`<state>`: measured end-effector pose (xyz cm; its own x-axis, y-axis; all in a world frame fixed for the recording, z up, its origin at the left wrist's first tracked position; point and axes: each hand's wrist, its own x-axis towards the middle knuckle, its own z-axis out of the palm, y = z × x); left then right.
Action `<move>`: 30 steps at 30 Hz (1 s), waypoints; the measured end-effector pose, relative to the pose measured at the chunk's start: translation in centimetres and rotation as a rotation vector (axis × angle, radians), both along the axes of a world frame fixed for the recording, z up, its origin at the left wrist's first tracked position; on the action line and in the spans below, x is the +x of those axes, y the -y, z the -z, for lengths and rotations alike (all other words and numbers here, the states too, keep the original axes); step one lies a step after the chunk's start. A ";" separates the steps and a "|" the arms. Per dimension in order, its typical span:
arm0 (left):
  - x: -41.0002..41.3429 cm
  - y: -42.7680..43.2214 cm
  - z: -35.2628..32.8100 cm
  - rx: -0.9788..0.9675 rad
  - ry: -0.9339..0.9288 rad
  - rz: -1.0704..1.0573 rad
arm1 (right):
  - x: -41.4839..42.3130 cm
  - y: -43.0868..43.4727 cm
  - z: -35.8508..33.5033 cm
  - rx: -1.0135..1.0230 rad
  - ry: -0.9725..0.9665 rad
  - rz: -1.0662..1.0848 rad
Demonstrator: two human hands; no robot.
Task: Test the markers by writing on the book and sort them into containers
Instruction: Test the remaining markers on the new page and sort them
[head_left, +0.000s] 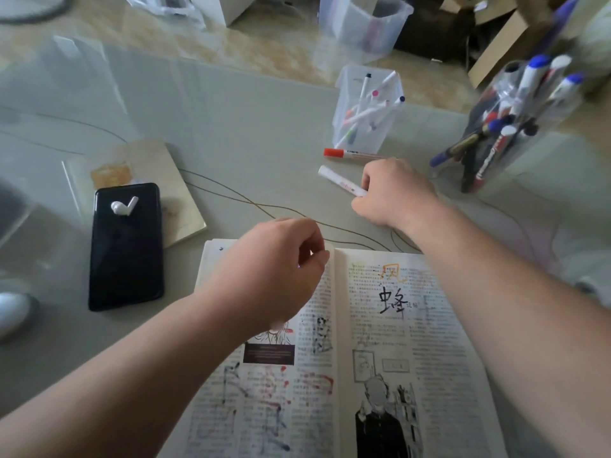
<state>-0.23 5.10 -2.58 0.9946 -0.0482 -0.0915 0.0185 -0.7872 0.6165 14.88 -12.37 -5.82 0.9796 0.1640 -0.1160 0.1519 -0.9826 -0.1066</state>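
Head view shows the right hand (393, 193) curled round one end of a white marker (342, 184), whose free end points far-left over the table (248, 133); whether the marker is lifted or touching the surface is not clear. Just beyond it lies a red-capped marker (350, 154), loose on the table beside the near wall of a clear tub (345, 104) that holds several thin markers. Right of the hand stands a second clear container (549, 104), packed with thicker blue, red and dark markers. The left hand (274, 269) hovers over the far edge of the open book (380, 342) with fingers curled and thumb against forefinger; motion blur hides whether it pinches anything. The book's pages already carry many ink scribbles. Left of the book a black phone (125, 246) with an earbud (124, 206) on it rests on a pale notebook (148, 166).

The step looks like picking up the next marker to test. Next it needs uncapping, bringing near to the page, a short stroke, then dropping in whichever container suits the result
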 end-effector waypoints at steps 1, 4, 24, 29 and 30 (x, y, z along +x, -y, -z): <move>-0.1 0.0 0.1 0.003 0.017 0.001 | -1.0 0.4 -0.5 0.038 0.009 0.004; -0.4 0.2 0.3 -0.011 0.108 0.031 | -5.7 2.0 -2.8 0.149 0.000 0.007; -10.5 7.2 -0.3 -0.378 -0.428 0.489 | -25.2 10.8 -6.5 1.306 -0.418 0.120; -10.1 8.1 0.1 -0.415 -0.319 0.413 | -26.2 10.4 -4.2 1.510 -0.425 0.232; -10.0 8.4 0.1 -0.442 -0.325 0.410 | -26.1 10.3 -4.0 1.505 -0.433 0.213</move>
<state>-10.23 -3.27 -2.72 0.8133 -0.5166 -0.2677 0.0113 -0.4460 0.8950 -11.24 -22.68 -1.86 0.9360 0.2517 -0.2462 -0.2690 0.0599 -0.9613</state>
